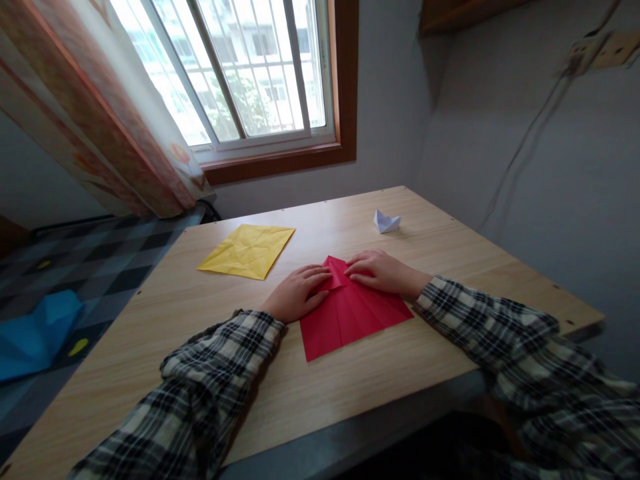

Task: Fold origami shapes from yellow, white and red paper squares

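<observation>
A wooden table point(380, 373) is seen from above and slightly behind, as by someone seated at it. Near the middle of the tabletop a red sheet of paper point(350, 317) is laid flat, partly folded, with creases running along its length and its far corners turned in to form a point.

The left hand point(297, 293) is laid palm down at the left edge of the red sheet, the fingers stretched out flat and pressed onto a folded flap near the point. Nothing is gripped by it. The right hand point(380, 272) is laid palm down at the far right of the same point, its fingers likewise extended and pressed on the paper, with nothing clasped. The fingertips of the two hands are brought close together over the folded tip. Both forearms are covered by checked sleeves.

To the left of the red sheet, well apart from it, a creased yellow sheet point(247, 250) is spread flat on the table. Farther back, to the right, a small folded white paper shape point(387, 221) is set on the wood. Beyond the table a barred window point(250, 67) and a patterned curtain point(115, 127) are seen, and a blue object point(35, 333) is lying on the checked floor at the left.
</observation>
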Available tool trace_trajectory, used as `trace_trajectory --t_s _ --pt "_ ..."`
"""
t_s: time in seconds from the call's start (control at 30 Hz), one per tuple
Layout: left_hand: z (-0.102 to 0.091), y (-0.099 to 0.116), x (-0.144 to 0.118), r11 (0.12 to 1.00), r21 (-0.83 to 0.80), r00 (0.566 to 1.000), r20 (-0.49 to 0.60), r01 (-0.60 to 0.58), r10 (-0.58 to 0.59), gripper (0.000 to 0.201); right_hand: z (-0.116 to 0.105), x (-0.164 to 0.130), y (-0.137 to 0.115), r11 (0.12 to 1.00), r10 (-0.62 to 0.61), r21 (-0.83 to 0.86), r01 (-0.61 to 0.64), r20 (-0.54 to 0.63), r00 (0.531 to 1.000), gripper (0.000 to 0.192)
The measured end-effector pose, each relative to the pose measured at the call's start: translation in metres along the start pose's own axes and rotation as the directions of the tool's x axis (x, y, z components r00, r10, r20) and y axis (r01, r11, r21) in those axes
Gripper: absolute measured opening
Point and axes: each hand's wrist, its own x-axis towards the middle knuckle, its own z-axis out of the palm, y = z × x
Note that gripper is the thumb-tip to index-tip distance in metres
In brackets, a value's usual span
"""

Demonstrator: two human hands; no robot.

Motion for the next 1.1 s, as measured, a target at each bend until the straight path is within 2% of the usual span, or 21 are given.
trace_trajectory --t_s 0.47,0.8,1.1 --pt "-0.0002 -0.0024 -0.0007 1.0 -0.005 0.999 0.033 -0.018 0.019 0.036 0.0012 -0.0006 -0.0006 1.0 -0.013 -0.011 0.013 -0.013 1.0 0.021" --pt "0.0002 -0.0038 -0.0013 0.999 0.031 0.999 0.048 -0.01 0.008 0.037 0.007 0.0025 -0.002 0.985 -0.163 0.046 0.164 -0.031 0.986 0.021" --pt "-0.0015 -0.0023 -0.0011 1.0 0.017 0.999 0.047 -0.009 0.009 0.036 0.0028 0.0012 -0.0073 0.985 -0.156 0.072 0.155 0.003 0.988 0.023"
